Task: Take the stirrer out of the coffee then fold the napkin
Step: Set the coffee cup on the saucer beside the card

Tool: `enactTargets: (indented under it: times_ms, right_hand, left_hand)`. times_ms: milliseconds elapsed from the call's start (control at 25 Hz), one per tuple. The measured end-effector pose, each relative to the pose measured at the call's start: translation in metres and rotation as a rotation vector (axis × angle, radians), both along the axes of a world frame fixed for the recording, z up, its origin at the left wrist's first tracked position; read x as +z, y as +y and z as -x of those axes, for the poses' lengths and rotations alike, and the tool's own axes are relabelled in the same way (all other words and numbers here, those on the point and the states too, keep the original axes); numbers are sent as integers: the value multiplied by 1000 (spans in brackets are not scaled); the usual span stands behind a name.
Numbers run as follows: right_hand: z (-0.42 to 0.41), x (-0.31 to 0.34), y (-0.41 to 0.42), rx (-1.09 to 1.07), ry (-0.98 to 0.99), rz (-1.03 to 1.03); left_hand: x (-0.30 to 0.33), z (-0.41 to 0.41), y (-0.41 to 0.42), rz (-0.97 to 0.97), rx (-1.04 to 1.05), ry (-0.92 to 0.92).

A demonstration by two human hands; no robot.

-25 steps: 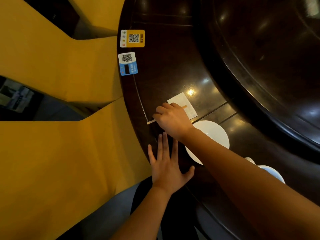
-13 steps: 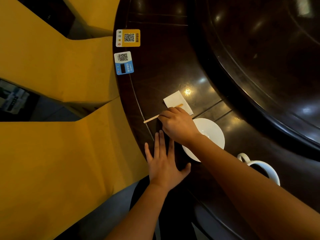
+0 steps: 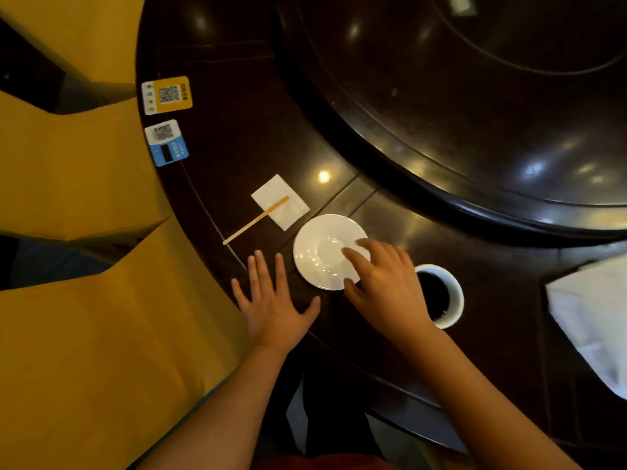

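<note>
A thin wooden stirrer [image 3: 255, 220] lies on the dark table, its far end resting on a small white folded napkin [image 3: 281, 201]. My right hand [image 3: 383, 286] hovers over the right part of an empty white saucer [image 3: 315, 256], fingers spread, holding nothing. A white cup of black coffee [image 3: 441, 295] stands just right of that hand, partly hidden by it. My left hand [image 3: 273, 300] rests flat on the table edge, fingers apart, left of the saucer.
Two QR-code stickers, one yellow [image 3: 167, 95] and one blue [image 3: 166, 142], sit near the table's left edge. A raised dark turntable [image 3: 475, 113] fills the far right. A white cloth [image 3: 590, 317] lies at the right edge. Yellow seat cushions [image 3: 74, 300] are on the left.
My right hand has let go of the stirrer, leaving it on the napkin, and has drawn back right over the saucer. The left hand has stayed flat.
</note>
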State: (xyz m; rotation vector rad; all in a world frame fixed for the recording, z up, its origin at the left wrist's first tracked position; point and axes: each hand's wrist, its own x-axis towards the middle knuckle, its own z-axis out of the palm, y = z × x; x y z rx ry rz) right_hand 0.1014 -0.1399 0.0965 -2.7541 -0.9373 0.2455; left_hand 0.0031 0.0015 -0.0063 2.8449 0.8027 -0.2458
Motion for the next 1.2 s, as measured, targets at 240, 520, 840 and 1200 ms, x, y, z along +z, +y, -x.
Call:
enactTargets:
  times_ms: [240, 520, 840, 1200]
  right_hand:
    - [13, 8, -75, -389, 117, 164]
    - [10, 1, -86, -443, 253, 174]
    - [8, 16, -61, -397, 205, 76]
    - [-8, 18, 12, -229, 121, 12]
  left_hand:
    - [0, 1, 0, -10, -6, -3]
    - [1, 0, 0, -12, -4, -2]
    - [1, 0, 0, -7, -1, 16]
    - [1, -1, 2, 9, 0, 12]
